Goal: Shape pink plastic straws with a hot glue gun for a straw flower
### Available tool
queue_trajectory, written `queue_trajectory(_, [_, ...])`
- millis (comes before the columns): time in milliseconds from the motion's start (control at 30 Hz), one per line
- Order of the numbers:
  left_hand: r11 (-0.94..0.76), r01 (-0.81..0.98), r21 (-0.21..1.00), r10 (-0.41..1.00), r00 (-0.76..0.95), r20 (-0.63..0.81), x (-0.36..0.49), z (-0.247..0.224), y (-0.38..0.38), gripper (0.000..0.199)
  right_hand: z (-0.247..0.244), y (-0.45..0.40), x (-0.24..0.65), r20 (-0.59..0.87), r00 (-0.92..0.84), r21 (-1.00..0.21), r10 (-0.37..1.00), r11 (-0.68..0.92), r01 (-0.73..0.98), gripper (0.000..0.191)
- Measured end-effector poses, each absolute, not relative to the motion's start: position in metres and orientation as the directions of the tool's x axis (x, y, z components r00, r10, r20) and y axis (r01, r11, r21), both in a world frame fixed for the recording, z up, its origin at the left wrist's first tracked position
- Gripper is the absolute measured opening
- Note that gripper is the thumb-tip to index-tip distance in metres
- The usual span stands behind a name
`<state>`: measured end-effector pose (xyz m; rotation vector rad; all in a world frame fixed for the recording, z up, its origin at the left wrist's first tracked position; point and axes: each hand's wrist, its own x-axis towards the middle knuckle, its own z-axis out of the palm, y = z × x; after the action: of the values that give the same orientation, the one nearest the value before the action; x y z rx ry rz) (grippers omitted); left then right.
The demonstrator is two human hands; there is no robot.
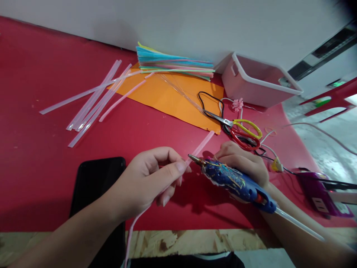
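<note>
Between the thumb and fingers of my left hand (157, 175) is a long pink pipe cleaner (205, 142). One end of it points up and to the right, and the other hangs below my hand past the table edge. My right hand (245, 163) is wrapped around a blue hot glue gun (237, 182), which is smeared with dried glue strands. Its metal nozzle is at the pipe cleaner, just right of my left fingertips; whether they touch, I cannot tell. A clear glue stick (299, 223) juts from the gun's back. The trigger is hidden.
Several translucent sticks (95, 100) and another pink pipe cleaner (122, 100) lie left. Coloured pipe cleaners (175, 61) are piled by orange paper (167, 96). Scissors (237, 128), cables, a pink flower (238, 104), a pink bin (251, 82) and a purple power strip (325, 193) are right. A phone (97, 178) lies under my left forearm.
</note>
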<state>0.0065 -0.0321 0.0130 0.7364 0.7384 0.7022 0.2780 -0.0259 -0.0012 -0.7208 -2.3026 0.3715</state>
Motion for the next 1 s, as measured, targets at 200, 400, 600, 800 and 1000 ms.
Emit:
queue_trajectory(200, [0.492,-0.228,0.84,0.801,0.498,-0.334,0.0085,0.0138,-0.0323,0.023,-0.0009,-0.0266,0.2765,0.54,-0.611,-0.434,0.579,0.813,0.387,0.016])
queue_trajectory(400, [0.419,-0.204,0.885,0.849,0.434,-0.302,0.0089,0.016,-0.0309,0.009,-0.0016,-0.0262,0.2783,0.518,-0.641,-0.416,0.567,0.821,0.391,0.014])
queue_trajectory(600, [0.4,-0.229,0.888,0.865,0.416,-0.283,0.0099,0.0177,-0.0311,0.01,-0.004,-0.0271,0.2787,0.522,-0.616,-0.434,0.591,0.805,0.405,0.016])
queue_trajectory(800, [0.383,-0.222,0.897,0.873,0.404,-0.273,0.0116,0.0189,-0.0311,0.014,-0.0035,-0.0256,0.2783,0.535,-0.619,-0.412,0.576,0.817,0.404,0.015])
queue_trajectory(1000, [0.352,-0.187,0.917,0.887,0.381,-0.263,0.01,0.0193,-0.0302,0.013,-0.0009,-0.0247,0.277,0.535,-0.62,-0.39,0.574,0.819,0.422,0.016])
